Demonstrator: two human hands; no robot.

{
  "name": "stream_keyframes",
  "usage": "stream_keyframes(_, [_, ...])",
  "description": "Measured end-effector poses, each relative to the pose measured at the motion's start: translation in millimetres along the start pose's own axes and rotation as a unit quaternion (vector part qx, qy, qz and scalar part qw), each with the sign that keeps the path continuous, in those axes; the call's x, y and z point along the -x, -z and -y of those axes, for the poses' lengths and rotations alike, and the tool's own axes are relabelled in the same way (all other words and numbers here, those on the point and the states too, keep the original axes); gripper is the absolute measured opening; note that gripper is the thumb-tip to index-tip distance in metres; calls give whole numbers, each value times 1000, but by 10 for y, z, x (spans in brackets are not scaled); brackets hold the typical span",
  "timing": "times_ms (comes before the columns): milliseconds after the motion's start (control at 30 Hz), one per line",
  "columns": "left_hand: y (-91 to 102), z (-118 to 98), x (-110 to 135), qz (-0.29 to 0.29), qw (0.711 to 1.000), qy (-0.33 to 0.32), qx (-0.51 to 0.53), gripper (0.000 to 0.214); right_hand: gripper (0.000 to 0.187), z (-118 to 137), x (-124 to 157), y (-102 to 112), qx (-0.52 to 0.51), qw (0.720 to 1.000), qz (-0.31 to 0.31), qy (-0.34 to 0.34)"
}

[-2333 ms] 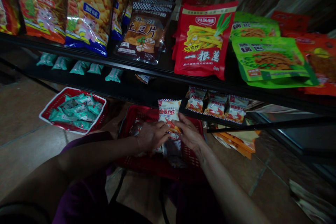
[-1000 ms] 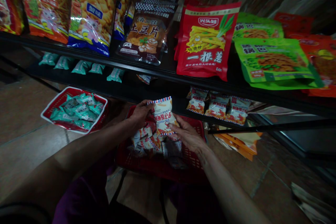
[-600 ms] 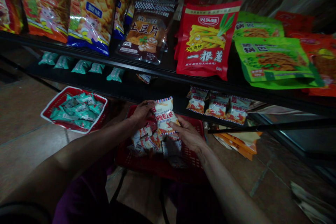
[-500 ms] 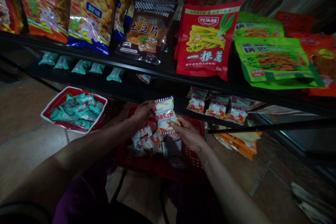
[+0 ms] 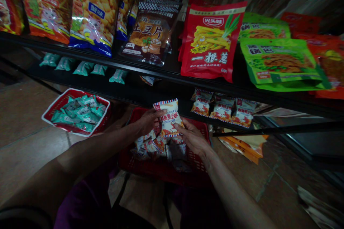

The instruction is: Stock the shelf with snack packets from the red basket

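Both my hands hold a small white snack packet [image 5: 168, 116] with red print and a striped top edge, upright above a red basket [image 5: 199, 170]. My left hand [image 5: 147, 121] grips its left side, fingers curled. My right hand [image 5: 191, 137] pinches its lower right corner. Below the packet, several more of the same packets [image 5: 153, 145] lie piled in the basket. Three matching packets [image 5: 223, 108] stand in a row on the lower shelf to the right.
A second red basket [image 5: 61, 102] full of teal packets sits on the tiled floor at the left. Teal packets [image 5: 80, 68] line the lower shelf. Large snack bags, among them a red one [image 5: 212, 41] and green ones [image 5: 276, 62], fill the upper shelf.
The packet has been lifted out of the basket and raised toward the lower shelf. My left hand shifted from the basket's contents to the packet's left side.
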State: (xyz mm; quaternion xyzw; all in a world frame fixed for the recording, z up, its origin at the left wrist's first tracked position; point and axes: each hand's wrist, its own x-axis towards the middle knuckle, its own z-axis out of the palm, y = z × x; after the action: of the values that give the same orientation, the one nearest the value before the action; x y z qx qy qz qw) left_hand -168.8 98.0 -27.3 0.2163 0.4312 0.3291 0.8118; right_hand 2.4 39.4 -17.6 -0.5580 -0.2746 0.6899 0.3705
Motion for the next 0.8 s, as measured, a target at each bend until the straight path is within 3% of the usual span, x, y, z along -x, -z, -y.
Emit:
stream_keyframes(367, [-43, 50, -11, -20, 1000, -8, -8, 23, 64, 42, 30, -55, 25, 1000, -16, 2])
stream_keyframes(533, [-44, 38, 8, -14, 999, -36, -13, 29, 55, 21, 15, -71, 5, 1000, 8, 30])
stream_keyframes(700, [-52, 58, 22, 27, 996, -77, -40, 31, 45, -31, -60, -31, -21, 996, -65, 63])
stream_keyframes(800, [-61, 97, 23, 33, 994, -82, -70, 33, 45, -14, -66, -38, -20, 994, -77, 70])
